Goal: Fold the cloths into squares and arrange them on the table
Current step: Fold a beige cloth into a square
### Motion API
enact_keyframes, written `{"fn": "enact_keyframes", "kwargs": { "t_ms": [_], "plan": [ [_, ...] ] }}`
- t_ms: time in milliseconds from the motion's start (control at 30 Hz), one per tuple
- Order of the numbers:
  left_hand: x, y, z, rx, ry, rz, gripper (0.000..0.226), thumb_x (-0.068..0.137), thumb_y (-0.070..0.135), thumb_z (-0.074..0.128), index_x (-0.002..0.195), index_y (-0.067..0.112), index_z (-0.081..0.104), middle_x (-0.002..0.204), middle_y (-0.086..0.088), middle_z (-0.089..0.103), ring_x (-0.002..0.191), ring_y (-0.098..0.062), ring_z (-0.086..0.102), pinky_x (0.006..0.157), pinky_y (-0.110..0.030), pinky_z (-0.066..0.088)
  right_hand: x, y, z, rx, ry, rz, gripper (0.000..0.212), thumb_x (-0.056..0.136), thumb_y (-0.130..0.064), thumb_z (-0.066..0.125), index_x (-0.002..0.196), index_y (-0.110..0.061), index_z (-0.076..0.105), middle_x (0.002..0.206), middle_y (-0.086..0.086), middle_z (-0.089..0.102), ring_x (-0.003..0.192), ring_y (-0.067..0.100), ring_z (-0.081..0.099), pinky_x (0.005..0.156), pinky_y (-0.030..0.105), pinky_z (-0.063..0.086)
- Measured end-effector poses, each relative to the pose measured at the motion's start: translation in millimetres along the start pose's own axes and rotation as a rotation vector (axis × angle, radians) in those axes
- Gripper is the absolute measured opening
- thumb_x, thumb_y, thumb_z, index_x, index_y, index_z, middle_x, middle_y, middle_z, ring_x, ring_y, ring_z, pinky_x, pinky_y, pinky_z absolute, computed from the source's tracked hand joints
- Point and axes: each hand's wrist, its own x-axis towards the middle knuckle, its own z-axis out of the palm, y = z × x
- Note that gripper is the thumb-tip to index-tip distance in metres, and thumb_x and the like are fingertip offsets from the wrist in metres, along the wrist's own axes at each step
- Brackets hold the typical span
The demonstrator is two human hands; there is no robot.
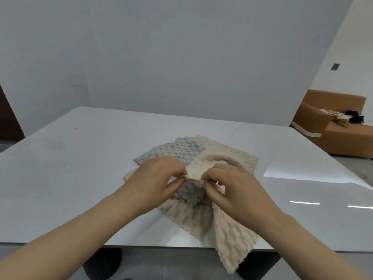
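A heap of textured cloths lies in the middle of the white table (80, 178). A beige cloth (228, 158) spreads to the back right, and one beige part (232, 235) hangs over the table's near edge. A grey cloth (177, 150) shows at the back left, and more grey fabric (191, 194) bunches under my hands. My left hand (155, 178) and my right hand (234, 188) each pinch the near edge of the beige cloth, a short way apart, lifting it slightly above the heap.
The table's near edge runs just below the cloths, with dark legs (105, 263) beneath. A grey wall stands behind the table. A brown sofa (333, 126) with small items on it sits at the far right, off the table.
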Motion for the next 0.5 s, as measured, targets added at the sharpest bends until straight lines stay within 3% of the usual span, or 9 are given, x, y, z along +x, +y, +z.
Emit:
{"fn": "enact_keyframes", "kwargs": {
  "t_ms": [100, 233, 367, 500],
  "plan": [
    [-3, 1, -15, -0.037, 0.037, -0.032, 0.036, 0.084, 0.046, 0.034, 0.085, 0.026, 0.064, 0.080, 0.017, 0.062, 0.077, 0.001, 0.054, 0.067, -0.010, 0.038, 3, -5, -5, -0.008, 0.029, 0.024, 0.016, 0.087, -0.030, 0.045, 0.089, -0.028, 0.060, 0.080, -0.015, 0.057, 0.075, 0.008, 0.054, 0.065, 0.028, 0.047],
    [-10, -3, -39, -0.027, 0.120, -0.062, 0.029, 0.084, 0.043, 0.039, 0.083, 0.026, 0.063, 0.076, 0.018, 0.062, 0.079, -0.001, 0.054, 0.064, -0.011, 0.039, 6, -10, -7, -0.010, -0.035, 0.058, 0.011, 0.087, -0.021, 0.050, 0.093, -0.029, 0.052, 0.084, -0.017, 0.053, 0.080, 0.005, 0.051, 0.070, 0.024, 0.043],
    [-19, -15, -64, -0.021, 0.186, -0.130, 0.016, 0.084, 0.031, 0.048, 0.082, 0.026, 0.064, 0.076, 0.017, 0.064, 0.082, -0.001, 0.057, 0.064, -0.010, 0.039, 4, -12, -8, -0.045, -0.096, 0.097, 0.022, 0.087, -0.021, 0.048, 0.071, -0.033, 0.039, 0.072, -0.013, 0.051, 0.072, 0.008, 0.049, 0.065, 0.027, 0.044],
    [-28, -26, -83, -0.003, 0.250, -0.184, 0.012, 0.089, 0.020, 0.058, 0.080, 0.023, 0.065, 0.076, 0.016, 0.066, 0.080, -0.001, 0.058, 0.065, -0.014, 0.042, 5, -11, -12, -0.063, -0.095, 0.134, 0.030, 0.083, -0.019, 0.049, 0.060, -0.022, 0.030, 0.057, -0.001, 0.044, 0.059, 0.013, 0.045, 0.056, 0.033, 0.039]
  ]
}}
